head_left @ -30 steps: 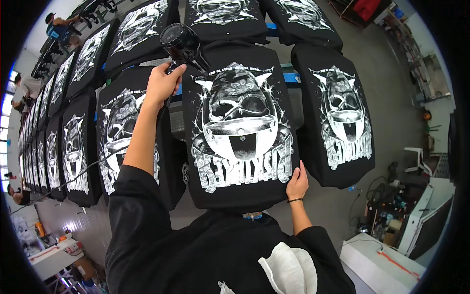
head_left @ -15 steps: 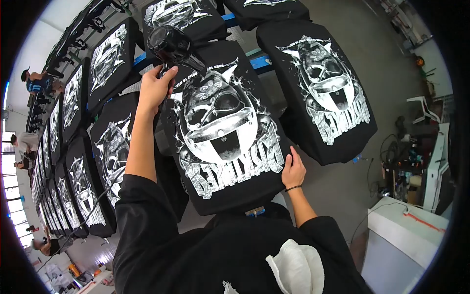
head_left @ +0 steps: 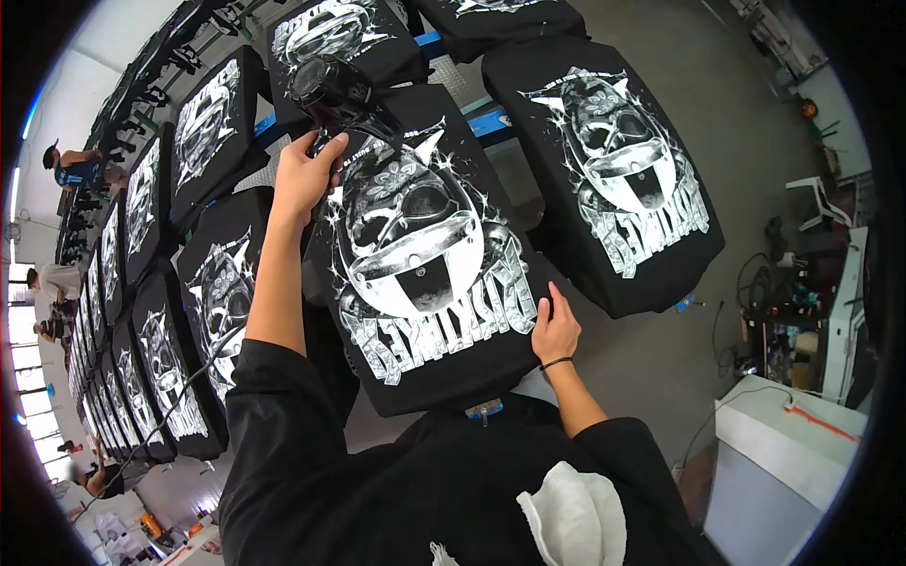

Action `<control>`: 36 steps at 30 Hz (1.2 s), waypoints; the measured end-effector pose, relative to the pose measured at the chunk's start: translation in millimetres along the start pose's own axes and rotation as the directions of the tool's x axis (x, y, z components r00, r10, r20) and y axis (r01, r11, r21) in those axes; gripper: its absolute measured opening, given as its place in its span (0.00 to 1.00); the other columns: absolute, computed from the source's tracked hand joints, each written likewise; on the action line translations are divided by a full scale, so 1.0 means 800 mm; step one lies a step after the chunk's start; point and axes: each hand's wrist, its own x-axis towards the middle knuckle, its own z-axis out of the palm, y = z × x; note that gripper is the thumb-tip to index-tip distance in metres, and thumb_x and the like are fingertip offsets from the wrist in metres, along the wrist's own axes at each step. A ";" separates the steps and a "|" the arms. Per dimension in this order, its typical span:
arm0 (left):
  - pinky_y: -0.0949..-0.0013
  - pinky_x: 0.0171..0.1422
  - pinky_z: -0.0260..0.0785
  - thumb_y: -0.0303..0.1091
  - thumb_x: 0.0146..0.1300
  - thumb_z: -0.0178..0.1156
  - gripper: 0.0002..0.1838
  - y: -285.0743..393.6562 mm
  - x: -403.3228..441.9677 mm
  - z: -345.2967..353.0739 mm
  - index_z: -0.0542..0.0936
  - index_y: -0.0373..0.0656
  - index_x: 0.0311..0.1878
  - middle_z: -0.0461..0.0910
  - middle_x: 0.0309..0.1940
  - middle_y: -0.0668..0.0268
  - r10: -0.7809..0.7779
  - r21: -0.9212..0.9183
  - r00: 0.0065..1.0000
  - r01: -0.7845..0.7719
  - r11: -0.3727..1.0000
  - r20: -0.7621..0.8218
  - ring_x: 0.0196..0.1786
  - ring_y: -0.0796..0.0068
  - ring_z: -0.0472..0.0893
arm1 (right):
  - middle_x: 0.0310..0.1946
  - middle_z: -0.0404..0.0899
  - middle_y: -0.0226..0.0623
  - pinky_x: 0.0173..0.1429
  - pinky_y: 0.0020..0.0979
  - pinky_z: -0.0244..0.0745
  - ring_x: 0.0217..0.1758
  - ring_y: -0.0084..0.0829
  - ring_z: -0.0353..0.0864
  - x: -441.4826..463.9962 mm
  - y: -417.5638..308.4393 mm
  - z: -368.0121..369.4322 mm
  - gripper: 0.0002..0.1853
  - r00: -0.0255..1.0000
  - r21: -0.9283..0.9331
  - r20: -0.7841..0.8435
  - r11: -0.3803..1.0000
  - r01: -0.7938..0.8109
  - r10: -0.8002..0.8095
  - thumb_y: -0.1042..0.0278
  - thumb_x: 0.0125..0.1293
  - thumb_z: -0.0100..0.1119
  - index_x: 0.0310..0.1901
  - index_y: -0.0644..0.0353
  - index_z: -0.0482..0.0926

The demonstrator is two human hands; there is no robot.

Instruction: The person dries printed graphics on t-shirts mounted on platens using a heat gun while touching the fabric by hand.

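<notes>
My left hand (head_left: 309,177) is closed round the handle of a black hair dryer (head_left: 335,90), its nozzle angled down over the upper part of a printed shirt. That black T-shirt (head_left: 453,363) is stretched flat on a board in front of me and bears a white skull-like print with large lettering below. At the shirt's lower right edge rests my right hand (head_left: 555,325), fingers extended along the side and holding nothing. The dryer's handle is mostly hidden by my fingers.
Another printed black shirt (head_left: 613,179) lies on a board to the right. Several more boards with shirts run in rows to the left. A dark cord (head_left: 193,377) crosses at left. A white cabinet (head_left: 783,462) stands lower right. A few people work at far left.
The hair dryer and my left hand have shifted slightly right over the print. My right hand sits a little lower along the shirt's edge. The view has moved slightly.
</notes>
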 end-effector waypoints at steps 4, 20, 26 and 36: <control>0.76 0.23 0.61 0.40 0.68 0.65 0.13 -0.004 0.012 0.015 0.77 0.39 0.36 0.76 0.23 0.71 0.014 0.003 0.999 -0.014 1.000 0.048 0.19 0.84 0.71 | 0.52 0.82 0.48 0.53 0.46 0.78 0.52 0.53 0.82 -0.003 0.003 0.002 0.22 1.000 -0.001 -0.002 1.000 -0.003 0.003 0.55 0.75 0.49 0.62 0.60 0.76; 0.76 0.22 0.61 0.38 0.68 0.65 0.13 0.017 0.000 0.051 0.79 0.36 0.37 0.75 0.20 0.71 0.029 0.021 0.991 -0.032 0.999 0.131 0.19 0.85 0.71 | 0.54 0.81 0.50 0.55 0.46 0.77 0.54 0.54 0.81 -0.001 -0.003 -0.003 0.22 1.000 0.000 0.027 1.000 -0.007 0.007 0.54 0.76 0.48 0.63 0.60 0.75; 0.76 0.23 0.61 0.39 0.68 0.65 0.13 0.029 0.004 0.058 0.79 0.37 0.37 0.75 0.20 0.71 0.020 0.063 0.995 -0.026 0.998 0.094 0.20 0.85 0.71 | 0.54 0.80 0.48 0.53 0.48 0.77 0.53 0.53 0.81 0.001 0.000 0.000 0.24 0.998 -0.028 0.069 1.000 -0.011 0.013 0.54 0.75 0.50 0.64 0.60 0.72; 0.76 0.21 0.61 0.37 0.67 0.66 0.12 0.036 0.004 0.052 0.79 0.36 0.35 0.76 0.20 0.70 -0.043 0.037 0.997 0.041 0.998 0.069 0.18 0.85 0.71 | 0.53 0.79 0.48 0.53 0.48 0.76 0.54 0.53 0.80 -0.001 0.003 0.003 0.25 0.997 -0.015 0.075 1.000 -0.005 0.006 0.54 0.73 0.53 0.65 0.60 0.71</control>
